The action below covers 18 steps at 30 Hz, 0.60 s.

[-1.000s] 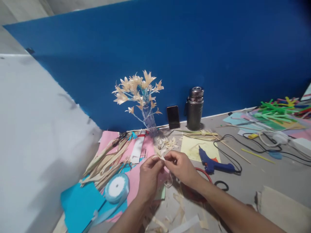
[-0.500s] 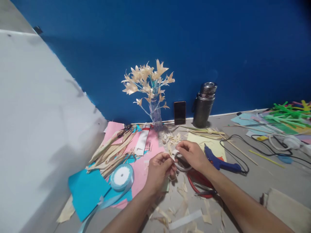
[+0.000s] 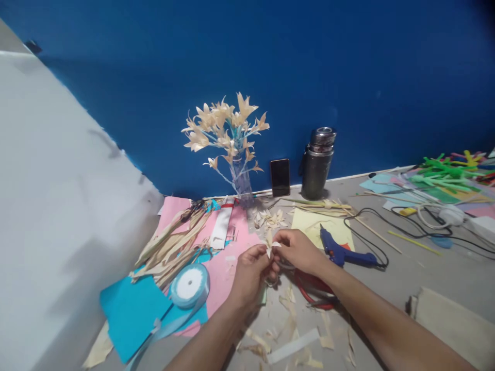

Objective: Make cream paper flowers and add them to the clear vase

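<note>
Between my two hands is a small cream flower (image 3: 269, 244) with pointed petals, made of thin, husk-like strips. My left hand (image 3: 253, 268) pinches it low down, its fingers curled in. From the other side my right hand (image 3: 299, 250) closes thumb and fingertips on a petal. Under my right hand lie a roll of tape (image 3: 285, 265), mostly covered, and red-handled pliers (image 3: 309, 296). Beyond my fingers rests a pile of cut cream petals (image 3: 273, 218). A clear vase (image 3: 242, 183) behind holds a bunch of similar flowers (image 3: 224, 123).
A blue glue gun (image 3: 344, 250) with a black cord lies right of my hands. On the left are dried husks (image 3: 174, 242), light-blue ribbon (image 3: 189, 286) and coloured paper. A phone (image 3: 280, 178) and a flask (image 3: 318, 165) stand by the wall. Scraps litter the front.
The flower has turned so its spread petals show between my fingers. My right hand now covers more of the tape roll. The whole view has shifted slightly.
</note>
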Each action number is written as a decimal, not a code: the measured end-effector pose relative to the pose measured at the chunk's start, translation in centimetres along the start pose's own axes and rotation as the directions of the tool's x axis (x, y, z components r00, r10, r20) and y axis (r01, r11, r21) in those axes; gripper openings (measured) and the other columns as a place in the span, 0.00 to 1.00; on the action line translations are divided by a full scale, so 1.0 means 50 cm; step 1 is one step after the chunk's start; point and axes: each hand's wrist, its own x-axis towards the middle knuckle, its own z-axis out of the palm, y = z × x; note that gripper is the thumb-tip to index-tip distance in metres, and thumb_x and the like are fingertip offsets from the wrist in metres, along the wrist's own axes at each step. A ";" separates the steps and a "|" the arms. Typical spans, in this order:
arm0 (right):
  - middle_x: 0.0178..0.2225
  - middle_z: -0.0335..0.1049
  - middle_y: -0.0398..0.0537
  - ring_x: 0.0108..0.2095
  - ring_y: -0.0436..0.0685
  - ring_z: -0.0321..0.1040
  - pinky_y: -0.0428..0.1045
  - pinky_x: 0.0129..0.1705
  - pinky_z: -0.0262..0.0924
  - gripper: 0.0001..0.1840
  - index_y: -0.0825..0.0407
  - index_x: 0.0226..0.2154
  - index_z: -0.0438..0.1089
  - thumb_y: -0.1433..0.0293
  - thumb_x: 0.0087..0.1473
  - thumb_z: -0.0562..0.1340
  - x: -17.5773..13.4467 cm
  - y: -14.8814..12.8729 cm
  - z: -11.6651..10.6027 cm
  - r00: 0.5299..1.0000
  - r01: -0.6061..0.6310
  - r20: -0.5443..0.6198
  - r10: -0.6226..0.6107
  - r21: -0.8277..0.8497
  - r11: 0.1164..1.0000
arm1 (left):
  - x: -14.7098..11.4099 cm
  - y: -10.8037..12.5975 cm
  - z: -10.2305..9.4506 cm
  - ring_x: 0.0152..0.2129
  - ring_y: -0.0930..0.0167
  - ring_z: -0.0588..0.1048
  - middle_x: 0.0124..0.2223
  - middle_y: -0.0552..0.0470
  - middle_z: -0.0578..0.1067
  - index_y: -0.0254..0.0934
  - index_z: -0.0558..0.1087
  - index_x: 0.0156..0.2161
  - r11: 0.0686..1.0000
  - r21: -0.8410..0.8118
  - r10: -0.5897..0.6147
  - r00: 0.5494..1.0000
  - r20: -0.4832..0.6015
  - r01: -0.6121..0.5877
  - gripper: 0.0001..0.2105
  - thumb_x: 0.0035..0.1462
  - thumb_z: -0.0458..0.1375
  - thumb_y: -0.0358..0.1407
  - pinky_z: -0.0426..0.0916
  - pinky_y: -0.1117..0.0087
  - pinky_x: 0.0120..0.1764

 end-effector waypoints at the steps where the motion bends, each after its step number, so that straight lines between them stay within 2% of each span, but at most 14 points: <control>1: 0.21 0.72 0.42 0.24 0.52 0.66 0.46 0.28 0.57 0.06 0.52 0.23 0.71 0.73 0.47 0.59 0.001 -0.001 -0.006 1.000 0.003 -0.014 -0.003 -0.019 1.000 | -0.001 0.000 0.001 0.14 0.76 0.70 0.22 0.51 0.75 0.34 0.70 0.29 1.000 0.011 0.004 1.000 0.009 -0.004 0.12 0.46 0.68 0.38 0.62 0.76 0.20; 2: 0.22 0.73 0.42 0.25 0.52 0.67 0.46 0.29 0.58 0.06 0.52 0.23 0.71 0.73 0.47 0.60 0.003 -0.002 -0.015 0.998 0.011 -0.054 -0.012 -0.031 0.999 | -0.004 0.001 0.002 0.14 0.75 0.70 0.21 0.51 0.75 0.34 0.71 0.29 1.000 0.028 0.002 1.000 0.027 -0.002 0.12 0.45 0.69 0.38 0.63 0.76 0.20; 4: 0.24 0.74 0.43 0.27 0.52 0.67 0.46 0.32 0.59 0.06 0.53 0.25 0.73 0.71 0.49 0.61 0.008 -0.002 -0.042 0.976 0.035 -0.214 -0.035 -0.005 0.999 | -0.012 0.001 0.006 0.15 0.75 0.72 0.22 0.49 0.76 0.33 0.72 0.28 0.997 0.072 -0.034 0.995 0.091 0.028 0.13 0.43 0.70 0.37 0.64 0.76 0.21; 7: 0.24 0.73 0.43 0.23 0.49 0.62 0.45 0.27 0.56 0.07 0.53 0.27 0.74 0.66 0.48 0.64 0.018 0.001 -0.092 0.886 0.063 -0.463 0.008 0.137 0.989 | -0.029 -0.002 0.015 0.16 0.72 0.73 0.25 0.45 0.78 0.31 0.74 0.28 0.979 0.149 -0.174 0.950 0.259 0.139 0.14 0.42 0.72 0.38 0.66 0.72 0.21; 9: 0.23 0.72 0.42 0.19 0.46 0.55 0.45 0.21 0.50 0.09 0.53 0.27 0.74 0.64 0.47 0.66 0.023 0.004 -0.119 0.836 0.099 -0.544 0.070 0.275 0.956 | -0.037 -0.005 0.020 0.16 0.71 0.73 0.23 0.45 0.77 0.31 0.75 0.28 0.967 0.185 -0.228 0.921 0.316 0.176 0.13 0.42 0.71 0.39 0.67 0.71 0.22; 10: 0.23 0.71 0.42 0.18 0.45 0.53 0.44 0.20 0.48 0.10 0.53 0.27 0.74 0.63 0.46 0.67 0.025 0.005 -0.128 0.825 0.121 -0.556 0.096 0.341 0.932 | -0.037 -0.005 0.022 0.16 0.72 0.73 0.22 0.46 0.76 0.31 0.75 0.28 0.967 0.188 -0.226 0.925 0.306 0.174 0.13 0.42 0.71 0.38 0.67 0.71 0.22; 12: 0.23 0.70 0.42 0.18 0.44 0.50 0.44 0.18 0.46 0.11 0.53 0.27 0.73 0.62 0.43 0.69 0.026 0.004 -0.136 0.828 0.151 -0.544 0.134 0.447 0.882 | -0.030 -0.001 0.020 0.15 0.74 0.70 0.20 0.50 0.74 0.32 0.75 0.28 0.978 0.163 -0.162 0.965 0.207 0.129 0.11 0.42 0.71 0.36 0.64 0.73 0.21; 14: 0.23 0.70 0.42 0.18 0.44 0.50 0.43 0.18 0.46 0.12 0.53 0.27 0.73 0.62 0.41 0.70 0.026 0.000 -0.137 0.843 0.160 -0.516 0.152 0.511 0.845 | -0.013 0.013 0.010 0.15 0.76 0.68 0.20 0.53 0.72 0.33 0.73 0.27 0.991 0.129 -0.047 0.997 0.053 0.040 0.11 0.41 0.70 0.35 0.62 0.75 0.21; 16: 0.23 0.69 0.42 0.18 0.44 0.51 0.43 0.18 0.46 0.12 0.53 0.26 0.73 0.62 0.40 0.70 0.024 -0.003 -0.135 0.853 0.162 -0.497 0.161 0.545 0.823 | 0.006 0.039 -0.008 0.16 0.77 0.67 0.22 0.54 0.72 0.34 0.73 0.27 0.993 0.104 0.071 0.992 -0.105 -0.060 0.12 0.40 0.70 0.36 0.62 0.75 0.21; 18: 0.23 0.68 0.42 0.19 0.44 0.51 0.43 0.18 0.46 0.13 0.53 0.26 0.73 0.62 0.40 0.71 0.022 -0.006 -0.137 0.859 0.160 -0.484 0.167 0.563 0.811 | 0.017 0.077 -0.029 0.18 0.79 0.67 0.24 0.55 0.72 0.33 0.72 0.27 0.974 0.119 0.214 0.947 -0.240 -0.190 0.12 0.38 0.71 0.34 0.60 0.77 0.22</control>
